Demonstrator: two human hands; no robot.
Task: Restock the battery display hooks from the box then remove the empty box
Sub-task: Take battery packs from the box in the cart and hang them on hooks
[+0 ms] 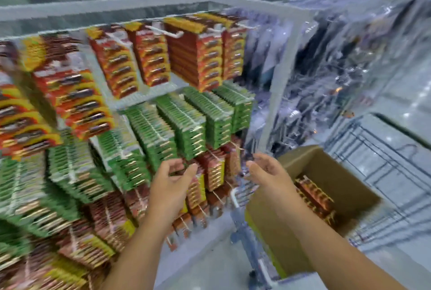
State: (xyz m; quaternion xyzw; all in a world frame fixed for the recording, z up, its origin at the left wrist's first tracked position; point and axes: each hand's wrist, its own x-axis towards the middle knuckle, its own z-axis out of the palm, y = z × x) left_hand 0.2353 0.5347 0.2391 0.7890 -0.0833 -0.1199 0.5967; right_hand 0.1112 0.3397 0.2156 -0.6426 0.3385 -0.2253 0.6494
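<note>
The frame is motion-blurred. A display wall carries hooks packed with battery cards: red and orange packs (205, 56) on top, green packs (193, 126) in the middle, red-brown packs (213, 170) lower down. My left hand (172, 180) hovers in front of the red-brown packs with its fingers loosely curved and nothing in it. My right hand (265, 170) is held beside it, fingers relaxed, holding nothing. An open cardboard box (277, 226) stands at the lower right with a row of red-brown battery packs (314, 196) inside.
Clear plastic-bagged goods (326, 79) hang to the right of the batteries. The box rests on a wire trolley (384, 173) with a grey frame (245, 231) below it. Pale floor shows beneath.
</note>
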